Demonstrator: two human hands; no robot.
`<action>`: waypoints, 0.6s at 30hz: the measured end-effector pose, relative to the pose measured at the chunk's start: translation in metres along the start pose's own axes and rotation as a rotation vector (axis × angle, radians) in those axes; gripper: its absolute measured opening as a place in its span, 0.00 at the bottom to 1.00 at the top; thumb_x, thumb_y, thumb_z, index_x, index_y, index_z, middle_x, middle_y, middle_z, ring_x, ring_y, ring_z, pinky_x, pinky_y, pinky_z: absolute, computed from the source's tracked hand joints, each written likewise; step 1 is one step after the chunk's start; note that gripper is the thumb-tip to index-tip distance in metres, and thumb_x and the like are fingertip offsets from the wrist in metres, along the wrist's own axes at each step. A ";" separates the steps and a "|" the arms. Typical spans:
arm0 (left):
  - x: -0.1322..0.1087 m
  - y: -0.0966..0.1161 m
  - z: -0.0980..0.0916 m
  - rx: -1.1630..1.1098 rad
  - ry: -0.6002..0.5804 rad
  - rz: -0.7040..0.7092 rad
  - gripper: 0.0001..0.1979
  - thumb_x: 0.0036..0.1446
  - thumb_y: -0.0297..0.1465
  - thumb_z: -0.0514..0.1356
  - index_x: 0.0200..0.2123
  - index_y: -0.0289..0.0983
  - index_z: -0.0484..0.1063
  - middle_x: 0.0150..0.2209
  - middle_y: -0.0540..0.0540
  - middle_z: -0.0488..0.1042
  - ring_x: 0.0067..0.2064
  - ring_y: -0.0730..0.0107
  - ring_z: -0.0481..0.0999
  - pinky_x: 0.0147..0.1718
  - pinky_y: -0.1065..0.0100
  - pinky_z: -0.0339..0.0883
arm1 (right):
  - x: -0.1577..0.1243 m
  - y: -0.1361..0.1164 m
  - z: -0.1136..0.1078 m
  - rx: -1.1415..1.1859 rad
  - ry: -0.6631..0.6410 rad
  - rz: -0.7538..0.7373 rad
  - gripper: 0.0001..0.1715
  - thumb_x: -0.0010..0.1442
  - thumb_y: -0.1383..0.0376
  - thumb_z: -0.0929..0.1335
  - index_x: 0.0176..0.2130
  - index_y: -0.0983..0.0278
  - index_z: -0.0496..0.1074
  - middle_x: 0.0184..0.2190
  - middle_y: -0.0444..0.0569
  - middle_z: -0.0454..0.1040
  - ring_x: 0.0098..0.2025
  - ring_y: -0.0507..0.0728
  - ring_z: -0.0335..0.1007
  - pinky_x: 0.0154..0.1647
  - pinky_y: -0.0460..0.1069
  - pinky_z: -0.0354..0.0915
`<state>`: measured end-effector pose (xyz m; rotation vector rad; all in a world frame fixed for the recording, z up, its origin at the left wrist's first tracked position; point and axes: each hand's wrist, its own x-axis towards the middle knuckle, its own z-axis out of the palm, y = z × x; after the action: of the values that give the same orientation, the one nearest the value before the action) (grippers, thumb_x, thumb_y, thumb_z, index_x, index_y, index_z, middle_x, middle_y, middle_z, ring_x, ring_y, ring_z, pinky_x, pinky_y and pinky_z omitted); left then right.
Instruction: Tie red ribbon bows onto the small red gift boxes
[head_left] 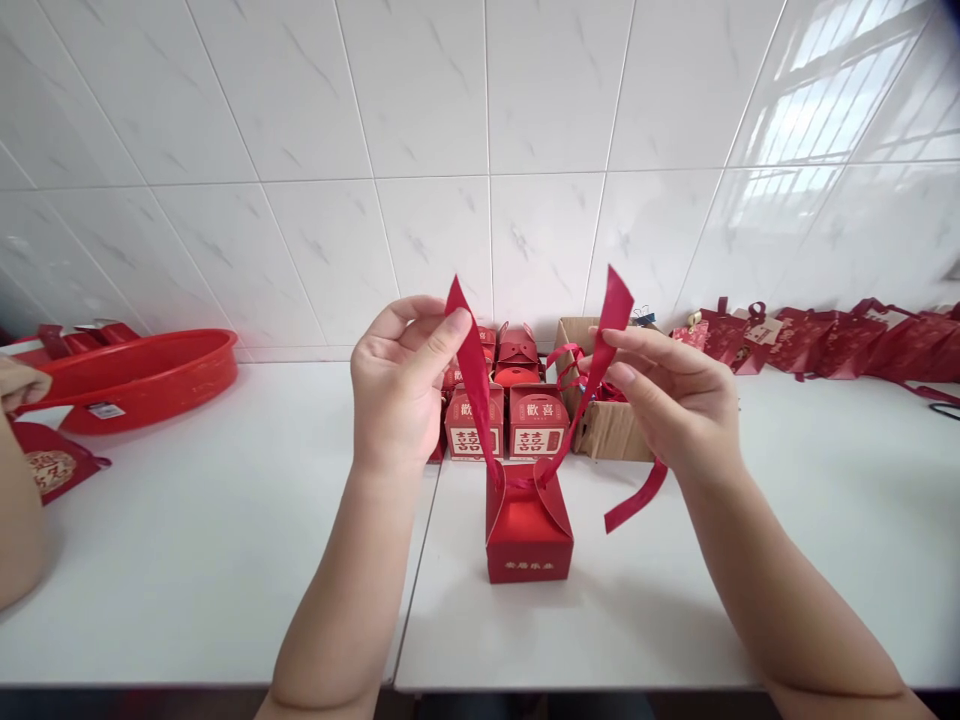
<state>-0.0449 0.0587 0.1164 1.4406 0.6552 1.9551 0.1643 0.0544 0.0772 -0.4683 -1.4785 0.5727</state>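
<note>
A small red gift box (pixel 529 545) with pale lettering stands upright on the white table. A red ribbon (pixel 473 370) runs through holes in its top flaps, and its two ends rise in a V. My left hand (pixel 401 375) pinches one end between thumb and fingers. The other end is pinched in my right hand (pixel 667 390), level with the left. Another short ribbon piece (pixel 637 500) hangs below my right hand; whether it joins the one I hold I cannot tell.
Behind stand several red gift boxes (pixel 538 420) and a cardboard carton (pixel 611 435) holding ribbons. A red plastic basin (pixel 165 375) sits at left, near another person's hand (pixel 22 385). Red bags (pixel 847 340) line the tiled wall at right. A seam (pixel 420 600) divides the tabletop.
</note>
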 end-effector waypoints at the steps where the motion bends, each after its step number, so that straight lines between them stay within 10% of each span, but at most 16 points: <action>1: -0.002 0.000 0.002 -0.020 -0.017 -0.013 0.12 0.44 0.35 0.70 0.31 0.42 0.73 0.31 0.52 0.78 0.34 0.68 0.79 0.31 0.66 0.74 | -0.001 0.000 0.002 0.012 0.011 0.019 0.12 0.57 0.64 0.70 0.43 0.54 0.77 0.41 0.46 0.77 0.43 0.58 0.74 0.43 0.54 0.74; 9: -0.018 -0.008 0.020 0.076 -0.328 -0.098 0.05 0.46 0.31 0.69 0.28 0.40 0.75 0.32 0.49 0.75 0.38 0.68 0.76 0.34 0.68 0.72 | -0.004 -0.001 0.013 0.112 -0.131 0.253 0.16 0.54 0.67 0.72 0.45 0.59 0.74 0.37 0.48 0.78 0.39 0.55 0.75 0.37 0.49 0.74; 18: -0.021 -0.017 0.026 0.442 -0.369 0.101 0.13 0.49 0.31 0.67 0.39 0.39 0.71 0.38 0.46 0.74 0.40 0.68 0.74 0.32 0.70 0.69 | -0.001 0.004 0.012 0.405 -0.301 0.541 0.06 0.58 0.62 0.70 0.37 0.60 0.75 0.30 0.44 0.75 0.32 0.53 0.74 0.36 0.50 0.71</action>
<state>-0.0125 0.0563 0.0981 2.0740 0.8888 1.6078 0.1525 0.0561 0.0742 -0.4738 -1.4638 1.3917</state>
